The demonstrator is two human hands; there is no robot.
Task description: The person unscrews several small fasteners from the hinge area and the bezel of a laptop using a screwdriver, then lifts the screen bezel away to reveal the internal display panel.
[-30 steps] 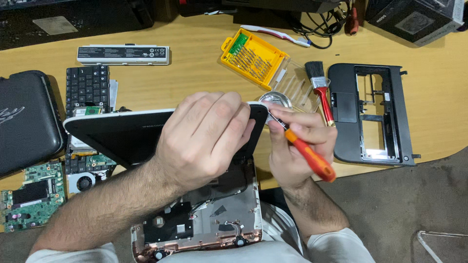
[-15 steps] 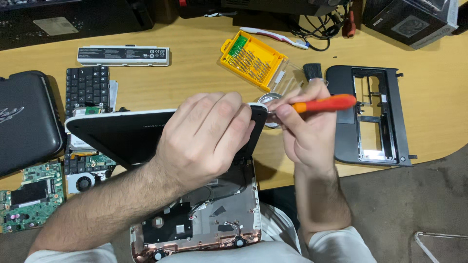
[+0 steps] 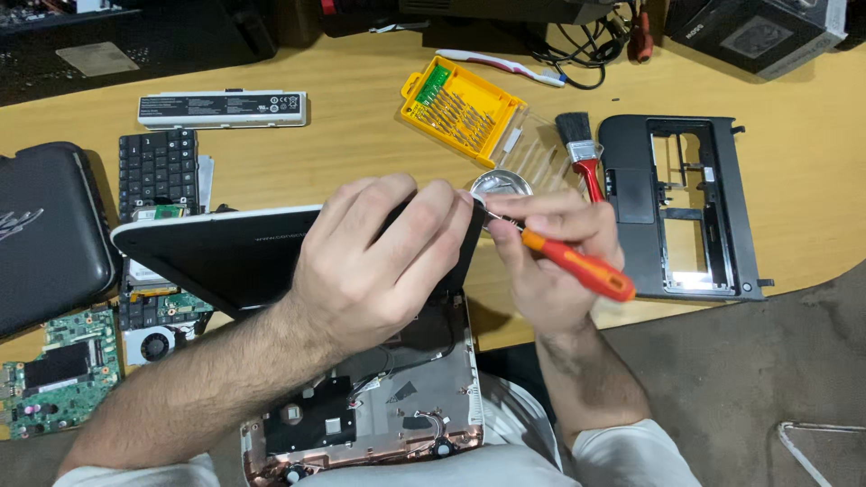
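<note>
Gripping one laptop lid (image 3: 225, 257), left hand (image 3: 379, 261) fingers clamped; right hand (image 3: 550, 261) fingers clamped on one screwdriver (image 3: 577, 266).

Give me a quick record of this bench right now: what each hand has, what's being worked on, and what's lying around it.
left hand: grips the top edge of the laptop lid, holding it tilted
right hand: holds a red-handled screwdriver, tip at the lid's right corner
laptop base: opened, on the lap, internals showing
behind hands: yellow bit case, paintbrush, small metal dish
right: black palmrest frame
left: keyboard, battery, circuit board
</note>
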